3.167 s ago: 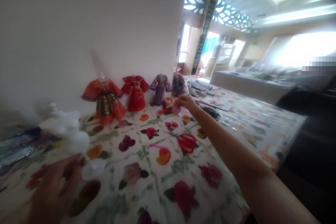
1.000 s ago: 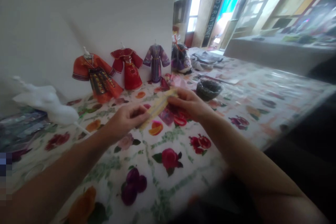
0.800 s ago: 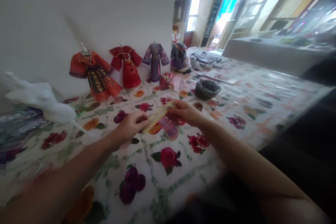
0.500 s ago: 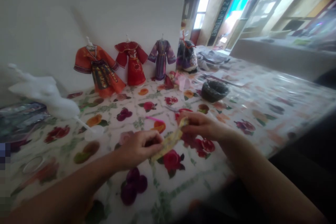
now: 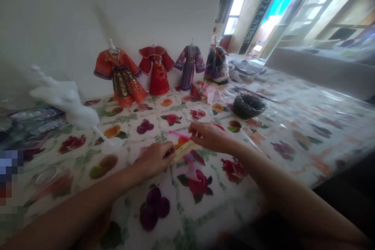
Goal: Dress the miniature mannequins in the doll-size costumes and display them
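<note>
Our two hands share a narrow yellow strip (image 5: 184, 150) just above the fruit-patterned tablecloth (image 5: 187, 211): our left hand (image 5: 158, 156) pinches one end, our right hand (image 5: 206, 136) closes on the other. We do best, it seems, to keep both pinches light and level so the strip doesn't twist. Beyond, a dark bowl (image 5: 246, 111) hides its contents from us; a clear bag (image 5: 217, 62) holds something dark and purple.

Room before dresses (image 5: 159, 78), mannequin (image 5: 77, 107) left, bowl (image 5: 245, 111) right
</note>
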Available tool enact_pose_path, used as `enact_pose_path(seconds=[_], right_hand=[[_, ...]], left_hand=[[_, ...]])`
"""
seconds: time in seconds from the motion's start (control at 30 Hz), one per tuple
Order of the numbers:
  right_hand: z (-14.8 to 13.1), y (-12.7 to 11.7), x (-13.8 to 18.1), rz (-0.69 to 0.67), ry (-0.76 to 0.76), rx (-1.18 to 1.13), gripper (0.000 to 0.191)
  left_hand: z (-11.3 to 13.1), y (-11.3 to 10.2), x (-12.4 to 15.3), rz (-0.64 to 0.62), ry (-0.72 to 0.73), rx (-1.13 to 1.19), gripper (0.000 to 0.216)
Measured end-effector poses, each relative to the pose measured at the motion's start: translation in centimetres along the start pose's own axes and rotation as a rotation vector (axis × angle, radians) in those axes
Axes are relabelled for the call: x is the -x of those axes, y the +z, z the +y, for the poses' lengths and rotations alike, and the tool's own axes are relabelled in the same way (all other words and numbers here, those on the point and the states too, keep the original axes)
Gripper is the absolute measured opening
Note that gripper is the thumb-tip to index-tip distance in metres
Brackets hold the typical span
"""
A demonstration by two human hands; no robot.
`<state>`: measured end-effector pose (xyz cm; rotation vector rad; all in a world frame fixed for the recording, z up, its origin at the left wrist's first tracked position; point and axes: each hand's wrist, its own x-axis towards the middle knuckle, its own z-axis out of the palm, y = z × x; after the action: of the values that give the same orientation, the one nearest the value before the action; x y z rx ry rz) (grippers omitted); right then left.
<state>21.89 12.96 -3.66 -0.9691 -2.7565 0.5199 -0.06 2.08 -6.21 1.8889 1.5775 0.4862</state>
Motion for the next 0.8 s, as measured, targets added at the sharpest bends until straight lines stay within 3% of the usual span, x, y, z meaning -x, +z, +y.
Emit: enact_pose_path(seconds=[0.27, 0.53, 0.8], right_hand=[[-0.7, 3.4, -3.2, 0.026, -0.037, 0.041, 0.008], [0.6, 1.1, -2.1, 0.148, -0.042, -0.008, 0.008], [2.6, 0.5, -2.1, 0.158, 0.019, 0.025, 0.010]], left_hand=[[-0.2, 0.3, -0.1, 0.028, 0.014, -0.045, 0.016], [0.6, 0.2, -0.7, 0.009, 0.068, -0.061, 0.015], [-1.8, -3.1, -3.7, 0.123, 0.020, -0.142, 0.016]])
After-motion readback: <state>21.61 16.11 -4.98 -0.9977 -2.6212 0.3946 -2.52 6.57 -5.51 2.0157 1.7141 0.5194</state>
